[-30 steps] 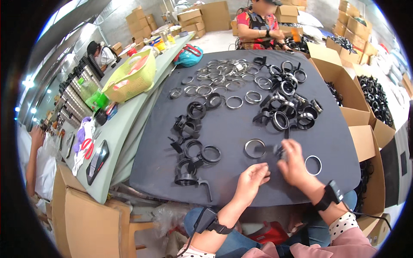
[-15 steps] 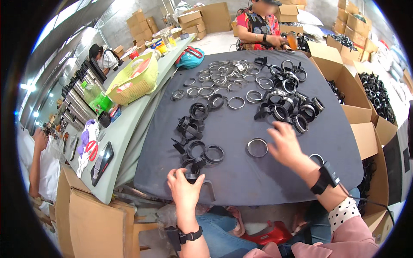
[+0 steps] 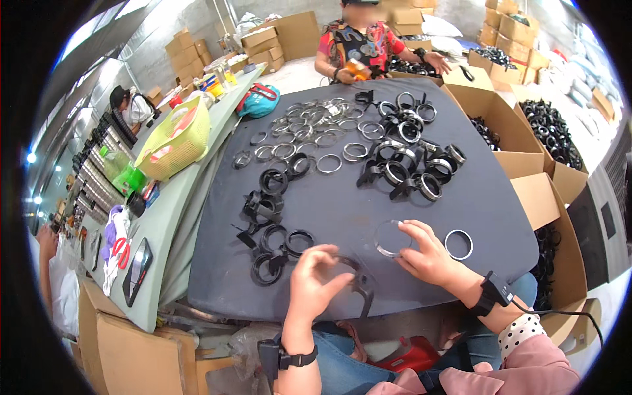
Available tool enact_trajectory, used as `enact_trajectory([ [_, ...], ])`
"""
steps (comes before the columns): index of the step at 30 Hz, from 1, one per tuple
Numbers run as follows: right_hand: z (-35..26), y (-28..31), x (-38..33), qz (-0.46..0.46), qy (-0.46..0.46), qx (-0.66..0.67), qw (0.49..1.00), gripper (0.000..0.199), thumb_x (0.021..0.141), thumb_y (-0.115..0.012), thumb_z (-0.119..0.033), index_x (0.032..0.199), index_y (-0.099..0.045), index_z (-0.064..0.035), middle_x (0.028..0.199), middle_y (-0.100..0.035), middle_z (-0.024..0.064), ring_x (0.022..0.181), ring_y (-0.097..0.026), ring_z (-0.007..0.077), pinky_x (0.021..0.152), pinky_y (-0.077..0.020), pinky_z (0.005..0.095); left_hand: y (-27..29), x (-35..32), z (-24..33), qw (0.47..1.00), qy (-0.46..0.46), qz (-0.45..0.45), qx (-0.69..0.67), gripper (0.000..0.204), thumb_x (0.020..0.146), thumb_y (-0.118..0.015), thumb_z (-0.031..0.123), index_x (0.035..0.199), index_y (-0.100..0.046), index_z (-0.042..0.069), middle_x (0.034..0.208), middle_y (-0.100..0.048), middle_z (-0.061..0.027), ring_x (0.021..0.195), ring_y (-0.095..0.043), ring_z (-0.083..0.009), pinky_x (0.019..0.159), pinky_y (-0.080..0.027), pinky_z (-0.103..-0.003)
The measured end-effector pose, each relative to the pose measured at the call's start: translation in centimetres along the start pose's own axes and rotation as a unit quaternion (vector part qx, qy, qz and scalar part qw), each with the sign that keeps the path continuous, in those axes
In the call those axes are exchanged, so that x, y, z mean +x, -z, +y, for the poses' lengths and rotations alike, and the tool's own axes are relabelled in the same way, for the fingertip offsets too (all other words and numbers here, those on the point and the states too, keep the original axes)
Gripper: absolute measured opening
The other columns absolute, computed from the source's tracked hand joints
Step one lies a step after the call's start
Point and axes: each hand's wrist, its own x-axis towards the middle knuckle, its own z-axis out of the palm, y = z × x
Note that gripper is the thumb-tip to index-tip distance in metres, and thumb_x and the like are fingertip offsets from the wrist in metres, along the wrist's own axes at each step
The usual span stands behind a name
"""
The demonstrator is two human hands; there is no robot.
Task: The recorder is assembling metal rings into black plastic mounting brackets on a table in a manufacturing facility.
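My left hand [image 3: 317,282] is curled round a black ring with a projecting tab [image 3: 363,282], raised over the near edge of the dark table and blurred by motion. To its right, my right hand [image 3: 424,255] pinches a thin silvery metal ring [image 3: 376,241] by its right side. The two rings are apart, facing each other across a small gap. Another metal ring [image 3: 447,245] lies flat beside my right hand. Several black tabbed rings [image 3: 266,209] form a loose line left of my hands.
Loose metal rings [image 3: 304,131] cover the far middle of the table; black rings with metal bands [image 3: 431,187] are heaped right of them. Open cartons [image 3: 526,162] stand along the right. A green side table [image 3: 168,257] carries a yellow basket [image 3: 174,148]. Across the table is a co-worker [image 3: 359,43].
My right hand has closed on the metal ring that lay on the table. My left hand has moved right, bringing the black ring along. The whole view has shifted slightly.
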Motion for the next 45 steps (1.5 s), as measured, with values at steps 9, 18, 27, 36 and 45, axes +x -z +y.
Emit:
enact_trajectory([
  [9,-1.3,5.2,-2.0,-0.028,-0.001,-0.033,0.999,0.021,0.068,-0.077,-0.009,0.074,-0.058,-0.0028,0.125,-0.051,0.0195,0.113,-0.053,0.0371,0.091,-0.0501,0.0432,-4.6,2.2,-2.4,0.975,0.167,-0.143,0.023,0.04,0.074,-0.079,0.0,0.105,-0.053,0.003,0.12,-0.055,-0.0115,0.114,-0.054,-0.0175,0.098,-0.048,-0.033],
  [18,-0.2,6.1,-2.2,-0.298,-0.456,0.274,0.792,0.045,0.089,-0.063,-0.042,0.086,-0.059,0.0033,0.073,-0.063,0.0125,0.069,-0.065,0.0215,0.067,-0.0529,0.0339,-4.0,0.5,-2.4,0.966,0.16,-0.181,0.091,0.087,0.068,-0.084,0.008,0.14,-0.036,0.005,0.142,-0.041,-0.016,0.135,-0.039,-0.0264,0.112,-0.035,-0.041],
  [27,2.0,1.4,-1.1,-0.227,-0.446,0.174,0.848,0.043,0.097,-0.049,-0.039,0.096,-0.059,0.0037,0.086,-0.067,0.0186,0.081,-0.068,0.0298,0.077,-0.054,0.04,-0.3,-0.2,-2.3,0.937,0.279,-0.121,-0.172,0.088,0.08,-0.068,-0.005,0.151,-0.018,-0.001,0.136,-0.05,-0.0229,0.126,-0.051,-0.0281,0.102,-0.045,-0.037],
  [36,-2.3,-0.7,-2.8,-0.19,-0.246,-0.098,0.945,0.068,0.077,-0.075,-0.04,0.13,-0.052,-0.003,0.123,-0.05,0.017,0.114,-0.046,0.0358,0.092,-0.0387,0.0461,-2.1,-1.6,0.9,0.915,0.167,-0.058,0.362,0.083,0.071,-0.084,0.022,0.137,-0.042,-0.007,0.123,-0.059,-0.0299,0.117,-0.059,-0.0365,0.096,-0.048,-0.039],
  [45,-3.5,1.0,-0.4,0.013,0.013,-0.161,0.987,0.062,0.067,-0.07,-0.02,0.126,-0.056,-0.007,0.124,-0.056,0.0095,0.105,-0.054,0.0237,0.089,-0.037,0.0398,-4.3,-1.1,-1.0,0.938,0.113,-0.093,0.314,0.051,0.076,-0.08,0.018,0.119,-0.06,-0.004,0.105,-0.069,-0.0207,0.098,-0.069,-0.0279,0.085,-0.053,-0.036],
])
